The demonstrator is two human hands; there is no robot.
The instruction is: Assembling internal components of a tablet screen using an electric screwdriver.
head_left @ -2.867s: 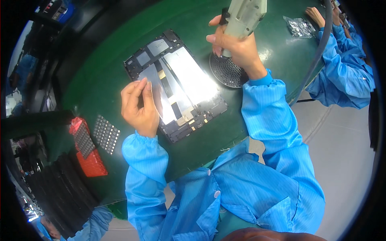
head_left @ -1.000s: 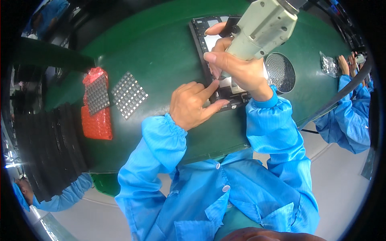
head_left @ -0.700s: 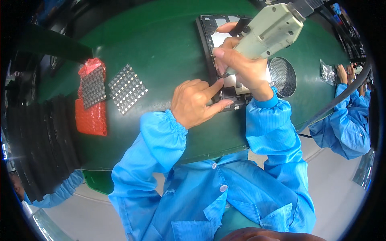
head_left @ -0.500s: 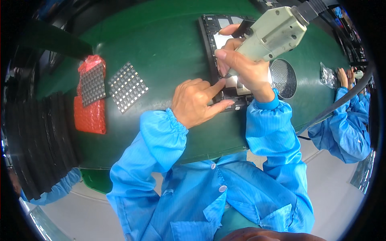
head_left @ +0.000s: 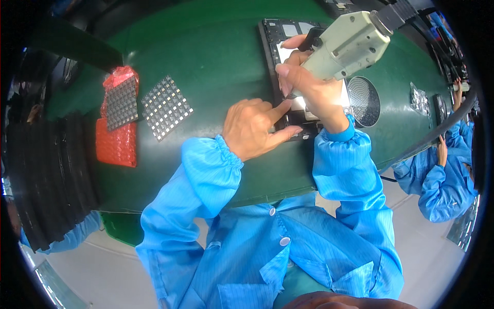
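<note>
My right hand [head_left: 320, 98] is wrapped round a pale grey-green electric screwdriver [head_left: 347, 46], tilted with its tip end down on a flat black device chassis [head_left: 268, 44]. The chassis has white and silver parts inside, and its right side is largely hidden by the tool and hand. The screwdriver's tip is hidden behind my fingers. My left hand [head_left: 249, 129] rests at the near left edge of the chassis. Its index finger and thumb are stretched out and spread onto that edge, the fingertip close to the screwdriver's tip, while the other fingers curl under.
Right of the chassis stands a round metal dish [head_left: 379, 103] of small dark pieces. A clear bag [head_left: 419, 99] lies further right. Two sheets of small parts [head_left: 167, 108] and red bubble wrap [head_left: 116, 147] lie left, beside stacked black strips [head_left: 51, 180]. A co-worker [head_left: 445, 175] sits at the right.
My view has shifted slightly. Both my hands and the screwdriver keep nearly the same place on the chassis. At the right, the co-worker's hands have moved apart.
</note>
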